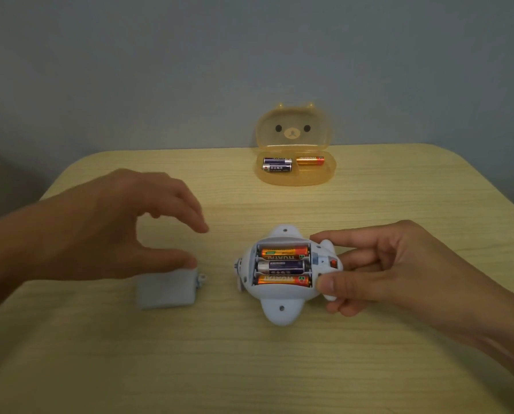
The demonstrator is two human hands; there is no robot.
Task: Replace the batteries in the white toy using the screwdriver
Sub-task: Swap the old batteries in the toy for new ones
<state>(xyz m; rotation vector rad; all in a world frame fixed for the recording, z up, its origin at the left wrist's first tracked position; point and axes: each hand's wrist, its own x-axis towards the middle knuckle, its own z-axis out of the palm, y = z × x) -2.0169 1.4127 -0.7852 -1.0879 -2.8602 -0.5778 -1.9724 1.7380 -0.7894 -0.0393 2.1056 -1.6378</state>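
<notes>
The white toy (282, 276) lies belly-up on the wooden table (279, 369), compartment open with three batteries (282, 268) inside. Its cover (167, 289) sits loose just to the left. Right hand (378, 271) pinches the toy's end; left hand (124, 225) hangs open, thumb touching the cover. Further back, an open orange bear box (294, 174) holds three more batteries (291, 164).

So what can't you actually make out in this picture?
- Screwdriver: nowhere in the head view.
- Cover: blurred, and the left hand hides its far edge; whether the thumb touches it is unclear.
- Toy: its right end is behind the right hand.
- Battery labels in the orange case: too small to read.
</notes>
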